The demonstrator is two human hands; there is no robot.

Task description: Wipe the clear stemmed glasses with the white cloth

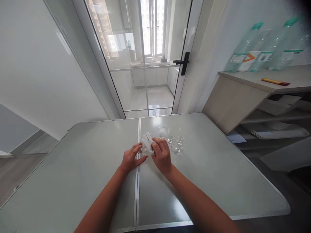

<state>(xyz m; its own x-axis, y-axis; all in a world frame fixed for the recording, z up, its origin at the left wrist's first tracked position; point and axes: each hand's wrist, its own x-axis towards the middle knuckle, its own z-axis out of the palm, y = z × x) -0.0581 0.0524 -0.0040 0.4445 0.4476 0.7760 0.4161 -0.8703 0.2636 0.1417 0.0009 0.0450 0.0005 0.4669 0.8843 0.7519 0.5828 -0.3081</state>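
My left hand (130, 159) curls around a small clear glass (143, 151), whose outline is hard to make out and partly hidden by the fingers. A white cloth (147, 139) is bunched against that glass. My right hand (162, 155) grips the cloth, its fingers bent over it. Just beyond and to the right of my right hand, several clear stemmed glasses (178, 150) stand close together on the table. Their bowls are so transparent that mainly the round feet and rims show.
The pale table (97, 181) has a metal seam running down its middle. Behind it is a glass door (157, 94) with a black handle (185, 63). At the right, a shelf unit (243, 97) carries several plastic bottles (256, 48) and a yellow-and-red wrapped stick (275, 82).
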